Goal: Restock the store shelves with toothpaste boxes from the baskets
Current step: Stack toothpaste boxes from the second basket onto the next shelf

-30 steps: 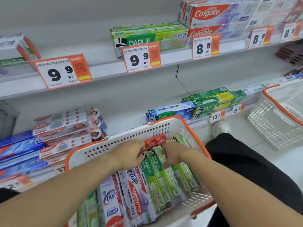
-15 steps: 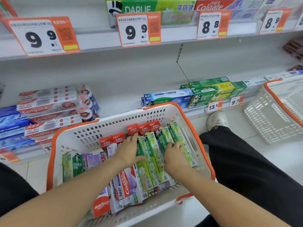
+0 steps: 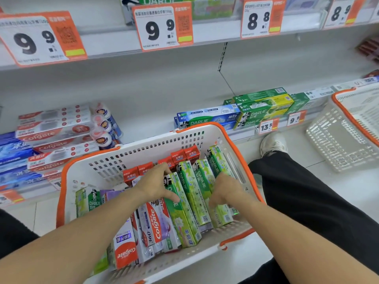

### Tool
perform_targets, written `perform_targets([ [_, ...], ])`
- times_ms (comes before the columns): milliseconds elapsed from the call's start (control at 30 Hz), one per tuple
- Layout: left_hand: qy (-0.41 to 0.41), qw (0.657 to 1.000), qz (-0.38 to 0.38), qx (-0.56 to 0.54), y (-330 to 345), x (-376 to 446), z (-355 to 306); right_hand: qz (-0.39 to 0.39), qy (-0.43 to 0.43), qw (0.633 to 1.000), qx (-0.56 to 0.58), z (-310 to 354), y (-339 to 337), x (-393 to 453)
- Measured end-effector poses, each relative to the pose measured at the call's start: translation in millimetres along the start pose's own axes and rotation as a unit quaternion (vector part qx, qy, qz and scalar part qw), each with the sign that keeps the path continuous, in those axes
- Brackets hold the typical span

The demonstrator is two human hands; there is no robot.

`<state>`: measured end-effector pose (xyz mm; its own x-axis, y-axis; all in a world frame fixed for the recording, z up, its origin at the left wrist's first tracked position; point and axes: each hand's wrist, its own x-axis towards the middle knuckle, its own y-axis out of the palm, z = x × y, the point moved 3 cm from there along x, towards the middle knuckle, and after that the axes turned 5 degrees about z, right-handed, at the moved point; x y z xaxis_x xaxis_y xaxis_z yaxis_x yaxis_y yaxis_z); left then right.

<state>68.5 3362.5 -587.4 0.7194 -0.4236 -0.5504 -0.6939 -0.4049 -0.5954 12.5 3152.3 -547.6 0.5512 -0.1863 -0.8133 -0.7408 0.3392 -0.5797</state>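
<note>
basket (image 3: 143,152) near centre, white with orange rim, holds toothpaste boxes (image 3: 192,193) | left hand (image 3: 156,184) fingers curled over red and green boxes, apparently grasping them | right hand (image 3: 226,190) fingers dug among green boxes, grasp unclear | lower shelf (image 3: 143,124) far, partly stocked | second basket (image 3: 344,138) right

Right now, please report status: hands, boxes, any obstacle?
Both hands in the basket: left hand and right hand on the green Darlie boxes. Nothing lifted yet. Colgate boxes packed tight alongside.
</note>
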Motion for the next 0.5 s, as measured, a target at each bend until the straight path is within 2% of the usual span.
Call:
perform_targets([
  [67,0.006,0.997,0.005,-0.081,-8,-3,-2,0.064,-0.003,0.994,0.090,-5,-15,-2],
  [167,0.017,0.988,0.003,-0.153,-22,-7,-13,0.104,-0.042,0.976,0.185,-10,-37,-13],
  [333,0.021,0.975,-0.007,-0.219,-57,-25,-29,0.090,-0.141,0.968,0.186,-1,-73,-44],
  [433,0.037,0.955,-0.032,-0.293,-84,-48,-41,0.086,-0.181,0.967,0.156,9,-100,-67],
  [500,0.047,0.937,-0.046,-0.344,-107,-73,-59,0.079,-0.219,0.957,0.175,14,-118,-90],
])
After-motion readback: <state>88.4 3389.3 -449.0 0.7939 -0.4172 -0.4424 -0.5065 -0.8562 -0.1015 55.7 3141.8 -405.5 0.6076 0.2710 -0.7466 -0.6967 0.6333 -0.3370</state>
